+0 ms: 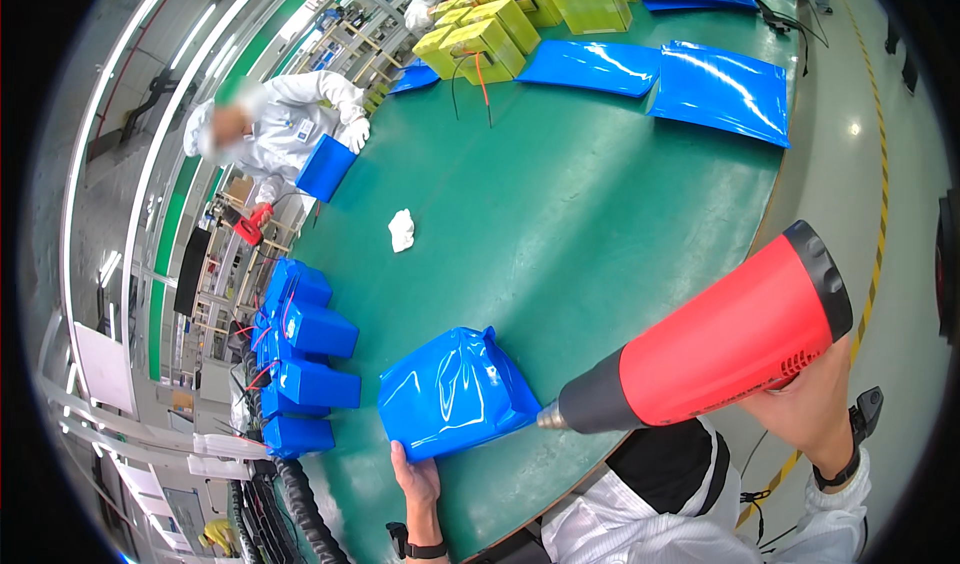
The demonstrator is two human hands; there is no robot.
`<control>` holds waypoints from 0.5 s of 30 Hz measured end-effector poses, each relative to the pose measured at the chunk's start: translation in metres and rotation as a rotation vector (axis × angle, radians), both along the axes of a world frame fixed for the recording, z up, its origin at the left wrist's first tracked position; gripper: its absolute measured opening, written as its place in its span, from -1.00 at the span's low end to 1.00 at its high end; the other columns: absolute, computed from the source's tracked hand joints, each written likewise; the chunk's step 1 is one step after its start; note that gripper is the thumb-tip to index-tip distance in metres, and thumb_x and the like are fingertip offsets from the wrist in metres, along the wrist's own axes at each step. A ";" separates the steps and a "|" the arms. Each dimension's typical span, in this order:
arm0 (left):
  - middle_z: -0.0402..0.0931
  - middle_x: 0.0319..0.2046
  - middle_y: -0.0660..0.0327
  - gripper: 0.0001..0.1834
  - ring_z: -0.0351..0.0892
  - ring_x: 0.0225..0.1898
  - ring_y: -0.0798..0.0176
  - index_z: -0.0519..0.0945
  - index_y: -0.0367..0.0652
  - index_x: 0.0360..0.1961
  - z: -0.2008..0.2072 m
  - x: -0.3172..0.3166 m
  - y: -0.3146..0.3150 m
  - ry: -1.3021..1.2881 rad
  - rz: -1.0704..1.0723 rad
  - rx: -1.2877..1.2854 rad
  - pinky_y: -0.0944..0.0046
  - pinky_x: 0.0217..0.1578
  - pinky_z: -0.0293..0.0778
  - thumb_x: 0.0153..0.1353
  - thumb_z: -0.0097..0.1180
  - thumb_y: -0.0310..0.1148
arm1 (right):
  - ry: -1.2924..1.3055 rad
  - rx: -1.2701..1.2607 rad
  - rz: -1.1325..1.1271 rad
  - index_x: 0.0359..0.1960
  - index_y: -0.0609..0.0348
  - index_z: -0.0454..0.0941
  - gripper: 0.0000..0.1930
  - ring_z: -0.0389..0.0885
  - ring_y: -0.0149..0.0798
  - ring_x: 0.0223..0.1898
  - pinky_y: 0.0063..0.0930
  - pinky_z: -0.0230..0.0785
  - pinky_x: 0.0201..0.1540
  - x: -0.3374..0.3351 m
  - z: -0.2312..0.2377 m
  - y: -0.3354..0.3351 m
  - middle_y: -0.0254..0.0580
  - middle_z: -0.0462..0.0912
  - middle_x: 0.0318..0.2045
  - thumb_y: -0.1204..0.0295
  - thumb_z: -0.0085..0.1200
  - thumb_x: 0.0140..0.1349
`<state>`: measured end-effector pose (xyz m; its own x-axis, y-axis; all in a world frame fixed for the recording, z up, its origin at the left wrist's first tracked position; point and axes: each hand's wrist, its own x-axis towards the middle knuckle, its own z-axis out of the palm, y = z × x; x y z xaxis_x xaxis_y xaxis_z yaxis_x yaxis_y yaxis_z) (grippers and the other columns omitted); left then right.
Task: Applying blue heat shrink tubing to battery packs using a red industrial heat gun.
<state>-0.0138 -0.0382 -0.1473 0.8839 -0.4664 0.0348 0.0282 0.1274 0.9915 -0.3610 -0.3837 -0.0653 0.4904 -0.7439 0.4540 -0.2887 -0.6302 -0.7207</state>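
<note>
My right hand [815, 404] is closed round a red and black heat gun [730, 334], its metal nozzle pointing left. The nozzle tip is close to the near right corner of a blue film-wrapped pack [445, 389], which lies on the green table. The film is glossy and creased, with a loose, puckered end at the right. My left hand [415, 479] grips the near edge of this pack, thumb against its side; the other fingers are partly hidden.
Finished-looking blue packs with red wires [315, 329] stand at the left table edge. Flat blue sleeves [725, 89] and yellow-green packs [490, 49] lie along the far side. A white crumpled cloth [401, 231] rests mid-table. A co-worker [290, 114] holds a blue pack and another red heat gun.
</note>
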 end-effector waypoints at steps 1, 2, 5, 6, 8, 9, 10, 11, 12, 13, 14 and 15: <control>0.45 0.26 0.05 -0.35 0.45 0.26 0.10 0.36 -0.30 0.33 0.000 0.000 -0.001 0.000 -0.002 -0.001 0.04 0.32 0.32 0.50 -0.10 0.05 | 0.017 0.015 0.056 -0.10 0.23 0.62 -0.44 0.72 -0.08 -0.28 -0.30 0.52 -0.17 -0.003 0.001 -0.001 -0.19 0.73 -0.23 0.31 0.61 -0.15; 0.44 0.27 0.05 -0.35 0.44 0.27 0.10 0.36 -0.30 0.33 0.000 -0.001 -0.002 0.001 -0.005 -0.003 0.04 0.32 0.31 0.50 -0.10 0.05 | 0.034 0.029 0.112 -0.03 0.32 0.57 -0.38 0.74 -0.11 -0.18 -0.30 0.56 -0.10 -0.005 0.002 -0.002 -0.11 0.71 -0.18 0.38 0.61 -0.13; 0.44 0.27 0.06 -0.36 0.44 0.27 0.10 0.35 -0.30 0.33 0.000 -0.002 0.000 0.003 -0.002 0.000 0.04 0.32 0.31 0.50 -0.10 0.05 | 0.168 -0.038 0.040 -0.07 0.29 0.59 -0.41 0.74 -0.10 -0.24 -0.29 0.55 -0.18 -0.007 0.006 0.001 -0.11 0.72 -0.21 0.38 0.62 -0.15; 0.44 0.27 0.06 -0.36 0.43 0.28 0.10 0.35 -0.30 0.33 -0.001 0.000 0.000 0.006 -0.005 0.001 0.04 0.32 0.31 0.51 -0.11 0.04 | 0.167 -0.039 0.040 -0.07 0.29 0.59 -0.41 0.74 -0.10 -0.24 -0.29 0.55 -0.18 -0.007 0.006 0.002 -0.11 0.72 -0.21 0.38 0.62 -0.15; 0.43 0.28 0.06 -0.36 0.43 0.28 0.11 0.35 -0.29 0.33 -0.003 0.002 0.002 0.004 -0.001 0.001 0.04 0.32 0.31 0.51 -0.11 0.05 | 0.156 -0.013 0.026 -0.13 0.25 0.62 -0.47 0.74 -0.08 -0.32 -0.31 0.54 -0.25 -0.006 0.004 0.002 -0.13 0.74 -0.27 0.39 0.61 -0.16; 0.43 0.28 0.07 -0.36 0.43 0.27 0.11 0.35 -0.29 0.33 -0.004 0.002 0.003 0.005 0.004 0.003 0.04 0.32 0.31 0.51 -0.11 0.05 | 0.158 -0.013 0.027 -0.13 0.25 0.62 -0.47 0.74 -0.08 -0.32 -0.31 0.54 -0.25 -0.006 0.002 0.003 -0.13 0.74 -0.27 0.39 0.61 -0.16; 0.43 0.28 0.07 -0.36 0.43 0.27 0.11 0.35 -0.29 0.33 -0.005 0.003 0.004 0.008 0.005 0.002 0.04 0.32 0.31 0.51 -0.11 0.05 | 0.198 -0.041 -0.005 -0.19 0.14 0.65 -0.51 0.68 -0.08 -0.42 -0.31 0.41 -0.34 -0.005 -0.001 0.003 -0.23 0.72 -0.37 0.32 0.59 -0.18; 0.43 0.27 0.07 -0.36 0.43 0.27 0.11 0.35 -0.29 0.33 -0.006 0.004 0.005 0.009 -0.005 0.001 0.05 0.32 0.31 0.51 -0.11 0.05 | 0.238 -0.070 -0.036 -0.25 0.03 0.68 -0.56 0.61 -0.07 -0.53 -0.32 0.27 -0.43 -0.003 -0.003 0.004 -0.33 0.70 -0.48 0.25 0.57 -0.21; 0.44 0.27 0.07 -0.36 0.44 0.27 0.11 0.35 -0.29 0.33 -0.005 0.003 0.004 0.003 -0.018 0.001 0.05 0.32 0.31 0.51 -0.11 0.05 | 0.234 -0.070 -0.036 -0.25 0.03 0.68 -0.56 0.61 -0.07 -0.53 -0.32 0.27 -0.43 -0.003 -0.004 0.004 -0.33 0.70 -0.48 0.25 0.57 -0.21; 0.44 0.27 0.07 -0.36 0.44 0.27 0.11 0.35 -0.29 0.33 -0.003 0.002 0.003 -0.001 -0.017 0.001 0.05 0.32 0.31 0.51 -0.11 0.05 | 0.188 -0.062 -0.038 -0.25 0.04 0.67 -0.56 0.61 -0.07 -0.53 -0.30 0.29 -0.44 -0.002 -0.005 0.004 -0.32 0.69 -0.49 0.28 0.56 -0.21; 0.43 0.27 0.07 -0.36 0.44 0.27 0.11 0.35 -0.29 0.34 0.000 0.001 0.002 -0.005 -0.014 0.004 0.04 0.31 0.31 0.51 -0.11 0.05 | 0.141 -0.054 -0.039 -0.25 0.05 0.66 -0.56 0.62 -0.07 -0.54 -0.28 0.30 -0.44 -0.001 -0.005 0.005 -0.30 0.69 -0.50 0.30 0.55 -0.22; 0.43 0.27 0.07 -0.36 0.44 0.27 0.11 0.34 -0.29 0.34 -0.001 0.001 0.002 -0.002 -0.010 0.005 0.04 0.31 0.32 0.51 -0.11 0.05 | 0.144 -0.056 -0.037 -0.25 0.05 0.66 -0.56 0.62 -0.07 -0.54 -0.28 0.30 -0.44 0.000 -0.003 0.005 -0.30 0.69 -0.50 0.30 0.55 -0.22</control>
<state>-0.0126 -0.0361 -0.1484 0.8792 -0.4753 0.0341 0.0274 0.1219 0.9922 -0.3607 -0.3791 -0.0679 0.5263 -0.7381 0.4222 -0.4099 -0.6553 -0.6345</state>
